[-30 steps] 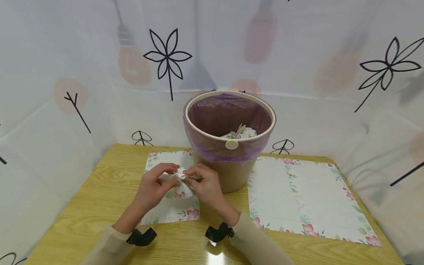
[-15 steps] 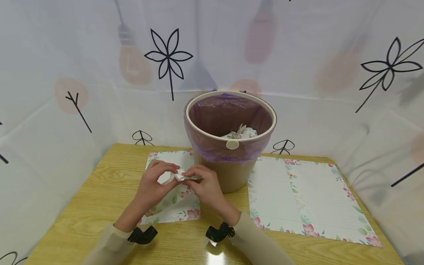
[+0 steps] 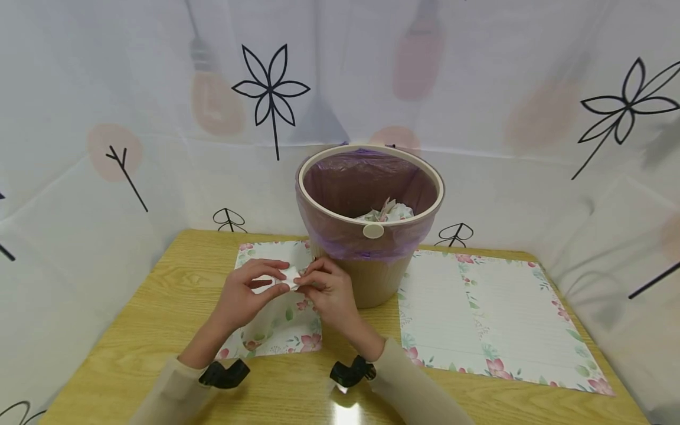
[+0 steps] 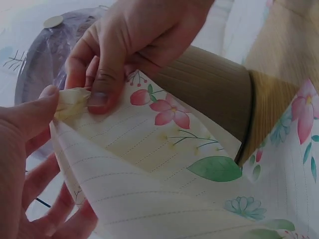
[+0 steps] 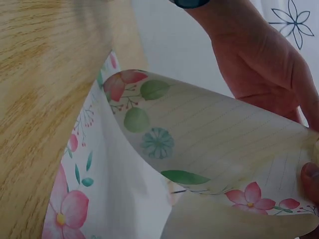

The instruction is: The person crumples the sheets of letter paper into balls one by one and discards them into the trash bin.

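A floral-bordered lined paper sheet [image 4: 149, 139] is raised and curls, its top creased into a small crumpled bit. My left hand [image 3: 241, 295] pinches that creased bit between thumb and fingers. Facing it, my right hand [image 3: 329, 289] pinches the same creased part, its thumb pressed on the paper in the left wrist view. The rest of the sheet [image 5: 199, 114] droops in a loose curve. Beneath lies a similar flat sheet [image 5: 70, 214] on the table. Fingers and the raised paper hide part of the flat one.
Just behind my right hand stands a waste bin [image 3: 350, 274] with a purple liner, crumpled floral paper [image 3: 395, 212] inside. Further floral sheets [image 3: 520, 313] lie flat to its right on the wooden table [image 3: 138, 330]. A patterned cloth [image 3: 159, 94] surrounds the table.
The pinched part of the sheet has become a more visible white crease between my fingertips. Its loose part has dropped lower and to the left. Both hands have shifted only slightly.
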`<state>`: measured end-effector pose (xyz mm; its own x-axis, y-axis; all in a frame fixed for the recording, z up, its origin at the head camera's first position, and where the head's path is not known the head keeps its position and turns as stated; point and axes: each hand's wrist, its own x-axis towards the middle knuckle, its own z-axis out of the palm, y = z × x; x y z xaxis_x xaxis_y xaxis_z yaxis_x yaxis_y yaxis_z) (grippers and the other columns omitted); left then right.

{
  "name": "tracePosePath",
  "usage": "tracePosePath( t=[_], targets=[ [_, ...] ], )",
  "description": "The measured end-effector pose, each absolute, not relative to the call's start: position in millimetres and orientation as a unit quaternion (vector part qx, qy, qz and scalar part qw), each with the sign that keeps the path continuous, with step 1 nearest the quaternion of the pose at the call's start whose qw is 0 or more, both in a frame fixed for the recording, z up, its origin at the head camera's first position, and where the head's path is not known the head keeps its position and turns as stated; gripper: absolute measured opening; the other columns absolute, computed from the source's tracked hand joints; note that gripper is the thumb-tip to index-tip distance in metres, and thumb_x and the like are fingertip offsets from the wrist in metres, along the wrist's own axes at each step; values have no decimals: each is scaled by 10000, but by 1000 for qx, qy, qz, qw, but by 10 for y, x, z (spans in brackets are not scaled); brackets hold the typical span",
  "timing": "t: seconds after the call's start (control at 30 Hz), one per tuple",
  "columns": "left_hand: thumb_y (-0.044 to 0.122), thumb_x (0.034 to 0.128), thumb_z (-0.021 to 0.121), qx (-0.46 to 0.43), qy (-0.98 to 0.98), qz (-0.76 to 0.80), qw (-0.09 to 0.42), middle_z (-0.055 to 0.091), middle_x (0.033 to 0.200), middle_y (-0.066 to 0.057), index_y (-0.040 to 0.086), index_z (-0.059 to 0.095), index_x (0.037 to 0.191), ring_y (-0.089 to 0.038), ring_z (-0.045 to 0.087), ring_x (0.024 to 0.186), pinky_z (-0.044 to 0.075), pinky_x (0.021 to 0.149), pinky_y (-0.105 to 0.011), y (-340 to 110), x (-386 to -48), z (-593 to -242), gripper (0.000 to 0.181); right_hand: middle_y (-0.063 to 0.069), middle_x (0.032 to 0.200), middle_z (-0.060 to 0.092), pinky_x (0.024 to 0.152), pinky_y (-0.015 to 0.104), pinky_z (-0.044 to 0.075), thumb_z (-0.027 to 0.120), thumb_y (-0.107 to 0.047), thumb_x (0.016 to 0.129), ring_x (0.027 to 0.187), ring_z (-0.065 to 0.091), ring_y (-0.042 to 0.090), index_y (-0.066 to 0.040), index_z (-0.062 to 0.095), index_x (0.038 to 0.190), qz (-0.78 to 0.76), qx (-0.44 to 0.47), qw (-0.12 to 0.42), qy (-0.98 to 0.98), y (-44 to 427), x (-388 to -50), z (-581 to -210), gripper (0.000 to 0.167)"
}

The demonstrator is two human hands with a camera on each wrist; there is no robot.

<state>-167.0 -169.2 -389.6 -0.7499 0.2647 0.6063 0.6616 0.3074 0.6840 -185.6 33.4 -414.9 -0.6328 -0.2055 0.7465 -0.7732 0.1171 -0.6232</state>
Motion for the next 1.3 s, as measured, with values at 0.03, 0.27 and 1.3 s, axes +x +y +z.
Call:
tracePosePath(
  t=[0.03, 0.27, 1.3],
  targets=[
    [-39, 812, 791, -287, -781, -529, 169, 672, 1227, -116, 100, 727, 938, -243, 650, 1022, 589, 763, -389, -1693, -1665, -3890, 199, 28, 878, 619, 713, 275, 560, 785, 70, 798, 836, 617, 175, -46, 793, 818, 562, 353, 260, -702, 331, -1864, -4156, 118],
    [-9, 873, 744, -265, -757, -594, 61, 658, 1077, -147, 47, 656, 1002, -115, 650, 995, 583, 778, -317, -1730, -1668, -3936, 165, 44, 838, 616, 664, 241, 543, 776, 90, 794, 780, 618, 176, -41, 782, 760, 549, 367, 293, -691, 304, -1874, -4178, 136],
    [49, 815, 817, -278, -813, -458, 227, 568, 1228, -94, 78, 695, 1218, -313, 582, 1098, 598, 676, -442, -1647, -1581, -3842, 422, 137, 774, 599, 578, 255, 525, 758, 230, 700, 690, 611, 257, 56, 737, 721, 571, 349, 353, -654, 248, -1663, -3881, 177]
  ],
)
